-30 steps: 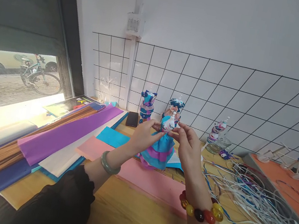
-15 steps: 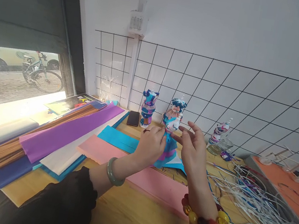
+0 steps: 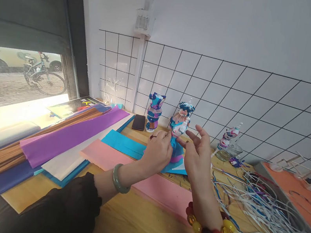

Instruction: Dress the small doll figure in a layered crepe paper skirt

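Note:
My left hand (image 3: 157, 153) is closed around a small paper doll (image 3: 178, 144) in a blue and pink layered dress, holding it upright above the wooden table (image 3: 131, 224). Its fingers pinch the doll near the waist. My right hand (image 3: 198, 155) is just right of the doll with fingers spread apart, close to its upper body; whether the fingertips touch it I cannot tell. A green bangle is on my left wrist and a coloured bead bracelet on my right.
Two finished paper dolls (image 3: 154, 111) (image 3: 185, 111) stand by the tiled wall, a third (image 3: 229, 136) beside a glass dish (image 3: 228, 151). A phone (image 3: 138, 122) lies near them. Coloured paper sheets (image 3: 74, 138) lie left, a tangle of white strips (image 3: 259, 209) right, an orange tray (image 3: 295, 187) far right.
My left hand closed around the doll's waist, covering most of the skirt. My right hand let go of the doll's top and opened its fingers beside it.

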Demonstrator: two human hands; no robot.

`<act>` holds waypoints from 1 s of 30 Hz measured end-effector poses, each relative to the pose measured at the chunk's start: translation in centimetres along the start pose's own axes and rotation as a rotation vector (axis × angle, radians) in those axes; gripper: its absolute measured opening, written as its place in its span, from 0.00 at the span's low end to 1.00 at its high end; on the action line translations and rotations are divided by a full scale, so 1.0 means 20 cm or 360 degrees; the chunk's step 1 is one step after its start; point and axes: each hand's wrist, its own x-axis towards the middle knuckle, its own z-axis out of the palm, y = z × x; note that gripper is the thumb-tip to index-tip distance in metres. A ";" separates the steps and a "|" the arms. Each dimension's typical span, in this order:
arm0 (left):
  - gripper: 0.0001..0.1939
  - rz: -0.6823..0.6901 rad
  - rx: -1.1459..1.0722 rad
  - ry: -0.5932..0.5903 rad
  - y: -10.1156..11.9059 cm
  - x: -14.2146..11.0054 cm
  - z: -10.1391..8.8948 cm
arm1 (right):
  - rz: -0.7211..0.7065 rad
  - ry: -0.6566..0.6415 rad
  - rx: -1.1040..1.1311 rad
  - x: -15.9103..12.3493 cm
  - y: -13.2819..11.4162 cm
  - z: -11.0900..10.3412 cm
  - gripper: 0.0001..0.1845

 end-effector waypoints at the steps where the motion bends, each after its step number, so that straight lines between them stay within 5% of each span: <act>1: 0.17 -0.0001 -0.0008 -0.0004 0.00 0.00 0.00 | 0.0015 0.0000 -0.0004 0.00 0.00 0.00 0.28; 8: 0.19 -0.0062 -0.0025 -0.0136 0.04 0.00 -0.04 | 0.0019 -0.0013 -0.0056 0.02 0.02 -0.02 0.29; 19: 0.24 0.0150 0.0285 -0.0148 0.09 -0.07 0.01 | -0.0090 0.0067 -0.0425 0.07 0.11 -0.05 0.43; 30: 0.23 0.0213 0.0347 -0.0340 0.13 -0.06 -0.04 | -0.0113 0.0110 -0.0550 0.11 0.15 -0.09 0.41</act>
